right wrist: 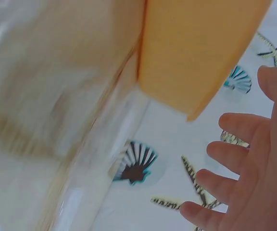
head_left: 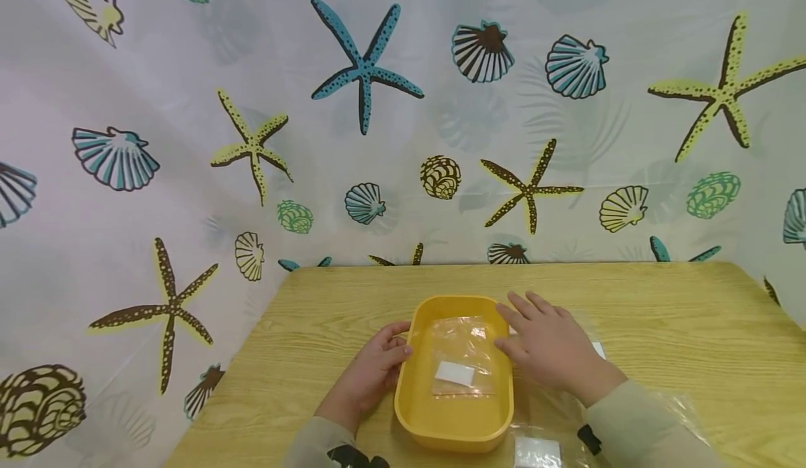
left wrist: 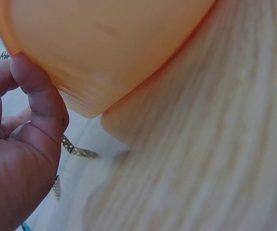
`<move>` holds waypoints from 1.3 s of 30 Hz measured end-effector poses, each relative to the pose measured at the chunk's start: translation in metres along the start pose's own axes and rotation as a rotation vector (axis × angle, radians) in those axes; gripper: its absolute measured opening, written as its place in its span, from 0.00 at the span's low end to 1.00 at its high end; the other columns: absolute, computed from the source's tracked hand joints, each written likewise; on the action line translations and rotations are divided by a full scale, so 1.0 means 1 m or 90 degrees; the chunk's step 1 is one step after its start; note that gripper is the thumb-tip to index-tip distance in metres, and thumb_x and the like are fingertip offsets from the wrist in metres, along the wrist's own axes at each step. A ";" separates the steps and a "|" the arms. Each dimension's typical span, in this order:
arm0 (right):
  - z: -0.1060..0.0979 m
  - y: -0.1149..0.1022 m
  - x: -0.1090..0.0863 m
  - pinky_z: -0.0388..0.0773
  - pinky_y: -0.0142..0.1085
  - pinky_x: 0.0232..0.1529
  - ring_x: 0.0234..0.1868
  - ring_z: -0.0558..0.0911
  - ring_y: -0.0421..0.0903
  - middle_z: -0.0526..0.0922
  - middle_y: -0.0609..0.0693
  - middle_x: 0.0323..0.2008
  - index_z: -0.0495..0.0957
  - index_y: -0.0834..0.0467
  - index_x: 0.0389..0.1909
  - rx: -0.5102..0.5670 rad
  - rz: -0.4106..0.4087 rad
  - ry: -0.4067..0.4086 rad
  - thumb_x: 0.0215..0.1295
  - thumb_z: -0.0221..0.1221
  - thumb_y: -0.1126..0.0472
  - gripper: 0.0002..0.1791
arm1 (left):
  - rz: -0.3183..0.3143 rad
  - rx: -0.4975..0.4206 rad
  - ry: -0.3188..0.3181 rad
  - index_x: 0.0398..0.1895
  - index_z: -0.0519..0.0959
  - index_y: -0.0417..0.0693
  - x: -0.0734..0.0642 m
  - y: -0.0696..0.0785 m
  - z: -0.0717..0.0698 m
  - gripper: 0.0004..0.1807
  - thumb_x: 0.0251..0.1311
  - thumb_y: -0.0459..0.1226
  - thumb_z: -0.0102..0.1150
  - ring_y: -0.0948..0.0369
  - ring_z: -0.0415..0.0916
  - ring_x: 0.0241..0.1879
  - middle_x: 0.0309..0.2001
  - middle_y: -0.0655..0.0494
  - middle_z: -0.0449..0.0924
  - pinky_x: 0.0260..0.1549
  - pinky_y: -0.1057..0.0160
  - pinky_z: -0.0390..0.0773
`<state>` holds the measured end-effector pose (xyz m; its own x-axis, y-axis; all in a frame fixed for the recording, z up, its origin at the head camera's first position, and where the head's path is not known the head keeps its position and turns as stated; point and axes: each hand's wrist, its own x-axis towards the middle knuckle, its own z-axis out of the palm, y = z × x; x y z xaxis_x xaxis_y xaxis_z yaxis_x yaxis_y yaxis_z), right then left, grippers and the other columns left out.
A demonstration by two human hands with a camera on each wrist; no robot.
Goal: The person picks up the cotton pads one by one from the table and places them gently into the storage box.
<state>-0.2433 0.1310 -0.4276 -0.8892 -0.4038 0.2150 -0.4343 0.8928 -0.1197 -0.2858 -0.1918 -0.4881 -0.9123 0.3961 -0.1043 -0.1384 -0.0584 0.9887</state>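
Observation:
A yellow plastic tray [head_left: 450, 415] with rounded corners stands on the wooden table. Inside it lies a clear plastic bag [head_left: 462, 345] with a white label [head_left: 455, 373]. My left hand [head_left: 374, 366] grips the tray's left rim, thumb at the top edge and fingers curled against the outer wall. The left wrist view shows this hand [left wrist: 28, 125] at the rim from close by. Over the tray's right edge, my right hand [head_left: 554, 345] is spread with nothing in it. Its fingers look loosely extended in the right wrist view, beside the tray wall [right wrist: 196, 48].
More clear plastic bags [head_left: 554, 412] lie on the table right of the tray, partly under my right forearm. One has a white label [head_left: 537, 452] near the front. Behind the wooden table [head_left: 693, 328] hangs a curtain [head_left: 409, 230] printed with starfish and shells.

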 end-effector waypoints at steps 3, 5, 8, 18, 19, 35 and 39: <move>0.000 0.018 -0.002 0.63 0.65 0.65 0.74 0.60 0.64 0.61 0.58 0.76 0.67 0.55 0.75 0.002 0.013 0.003 0.76 0.49 0.38 0.35 | 0.000 -0.001 -0.001 0.75 0.61 0.43 0.000 0.000 0.000 0.29 0.72 0.31 0.52 0.58 0.76 0.38 0.47 0.43 0.72 0.36 0.63 0.83; -0.001 0.028 -0.004 0.63 0.66 0.64 0.73 0.60 0.65 0.61 0.59 0.75 0.67 0.55 0.75 0.001 0.015 0.002 0.76 0.50 0.39 0.35 | 0.000 -0.003 -0.002 0.75 0.61 0.43 0.000 0.000 0.000 0.29 0.72 0.30 0.52 0.58 0.76 0.37 0.47 0.43 0.72 0.35 0.63 0.82; -0.003 0.042 -0.007 0.63 0.67 0.63 0.73 0.61 0.67 0.61 0.60 0.75 0.66 0.55 0.75 -0.002 0.015 -0.011 0.76 0.50 0.39 0.35 | -0.002 -0.003 -0.001 0.75 0.61 0.43 0.000 0.000 0.000 0.29 0.72 0.30 0.51 0.58 0.76 0.37 0.46 0.43 0.72 0.35 0.63 0.82; 0.002 0.083 -0.016 0.63 0.72 0.60 0.71 0.60 0.73 0.56 0.65 0.76 0.63 0.52 0.77 0.016 0.016 -0.105 0.74 0.49 0.36 0.38 | -0.003 0.000 -0.004 0.75 0.61 0.44 0.000 0.000 -0.001 0.29 0.72 0.31 0.52 0.59 0.76 0.37 0.47 0.43 0.71 0.36 0.63 0.83; 0.002 0.086 -0.017 0.63 0.72 0.60 0.71 0.60 0.73 0.56 0.65 0.76 0.63 0.52 0.77 0.021 0.015 -0.115 0.74 0.49 0.35 0.38 | -0.003 0.000 -0.004 0.75 0.60 0.44 0.000 0.000 -0.001 0.29 0.72 0.31 0.52 0.59 0.76 0.37 0.47 0.43 0.71 0.36 0.63 0.83; 0.008 0.109 -0.023 0.61 0.75 0.57 0.66 0.57 0.83 0.53 0.71 0.75 0.56 0.54 0.79 0.092 0.062 -0.240 0.61 0.55 0.24 0.54 | -0.003 0.001 -0.010 0.75 0.60 0.43 -0.001 0.001 -0.001 0.29 0.73 0.31 0.52 0.58 0.76 0.38 0.46 0.44 0.71 0.37 0.62 0.83; 0.010 0.109 -0.022 0.59 0.76 0.58 0.69 0.55 0.81 0.53 0.69 0.76 0.57 0.50 0.79 0.088 0.069 -0.253 0.59 0.54 0.22 0.55 | -0.004 -0.003 -0.009 0.75 0.61 0.43 -0.001 0.000 -0.001 0.29 0.72 0.31 0.53 0.58 0.76 0.38 0.46 0.45 0.71 0.36 0.62 0.83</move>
<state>-0.2721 0.2351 -0.4549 -0.9053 -0.3790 -0.1919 -0.3269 0.9100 -0.2549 -0.2856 -0.1935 -0.4882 -0.9056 0.4099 -0.1093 -0.1461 -0.0595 0.9875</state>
